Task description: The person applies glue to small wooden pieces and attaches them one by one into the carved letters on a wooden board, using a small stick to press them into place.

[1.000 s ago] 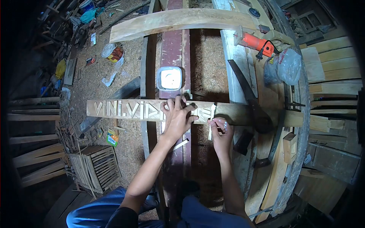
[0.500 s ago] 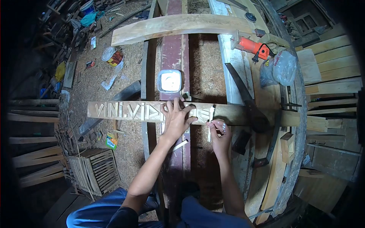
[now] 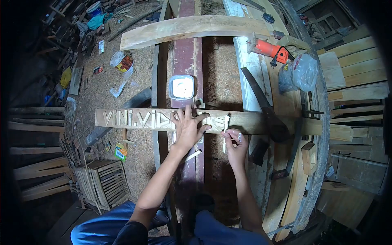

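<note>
A long wooden board [image 3: 253, 123] lies crosswise, with pale raised letters [image 3: 118, 118] on its left part. My left hand [image 3: 188, 126] rests on the board over some letters, its fingers spread. Just right of it, my right hand [image 3: 236, 143] pinches a thin pale strip [image 3: 225, 134] that stands across the board's near edge, its top end at the last letter. A square white tub [image 3: 182, 87] with white contents sits behind the board. Another short pale strip [image 3: 193, 155] lies on the maroon plank [image 3: 185, 53] below my left hand.
A handsaw [image 3: 261, 96] lies over the board's right part. Behind it are an orange power tool [image 3: 267, 49] and a plastic bag [image 3: 305, 72]. A curved plank [image 3: 192, 27] crosses the far side. A paint can [image 3: 121, 61] and a slatted crate [image 3: 102, 183] stand at the left.
</note>
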`<state>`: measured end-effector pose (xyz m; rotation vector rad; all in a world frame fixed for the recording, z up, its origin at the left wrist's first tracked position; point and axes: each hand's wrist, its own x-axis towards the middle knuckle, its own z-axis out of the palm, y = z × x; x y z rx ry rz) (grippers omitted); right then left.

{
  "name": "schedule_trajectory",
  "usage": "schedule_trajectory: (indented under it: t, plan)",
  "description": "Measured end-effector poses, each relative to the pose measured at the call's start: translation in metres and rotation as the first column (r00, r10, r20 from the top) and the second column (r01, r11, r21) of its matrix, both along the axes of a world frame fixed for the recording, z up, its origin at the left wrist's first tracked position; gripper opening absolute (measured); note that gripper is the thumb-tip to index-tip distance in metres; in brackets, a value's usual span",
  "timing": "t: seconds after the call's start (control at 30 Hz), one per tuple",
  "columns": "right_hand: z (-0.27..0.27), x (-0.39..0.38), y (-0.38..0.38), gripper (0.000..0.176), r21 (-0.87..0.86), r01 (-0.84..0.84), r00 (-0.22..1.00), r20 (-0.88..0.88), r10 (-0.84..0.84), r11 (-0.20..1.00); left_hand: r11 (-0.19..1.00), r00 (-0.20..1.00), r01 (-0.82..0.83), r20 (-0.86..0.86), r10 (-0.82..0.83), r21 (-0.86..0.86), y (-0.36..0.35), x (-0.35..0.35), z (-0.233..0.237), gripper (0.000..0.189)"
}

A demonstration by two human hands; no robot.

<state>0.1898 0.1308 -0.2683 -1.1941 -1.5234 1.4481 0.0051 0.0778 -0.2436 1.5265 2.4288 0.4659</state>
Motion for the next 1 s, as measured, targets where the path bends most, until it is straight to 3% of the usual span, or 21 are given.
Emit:
schedule_trajectory:
  t: [0.23, 0.43, 1.0]
  plan:
    - [0.003, -0.001, 0.001, 0.007, 0.011, -0.017, 1.0, 0.014, 0.017, 1.0, 0.997, 0.996, -0.045, 0.086, 0.039, 0.069, -0.007, -0.001, -0.006, 0.048]
    - [-0.009, -0.006, 0.002, 0.008, 0.015, -0.03, 1.0, 0.0, 0.03, 0.999, 0.992, 0.994, 0.028, 0.1, -0.041, 0.127, -0.007, -0.008, -0.015, 0.047]
    - [-0.009, -0.01, 0.007, 0.01, -0.014, -0.021, 1.0, -0.009, 0.021, 1.0, 0.994, 0.999, 0.04, -0.022, -0.038, 0.099, -0.005, -0.004, -0.014, 0.041]
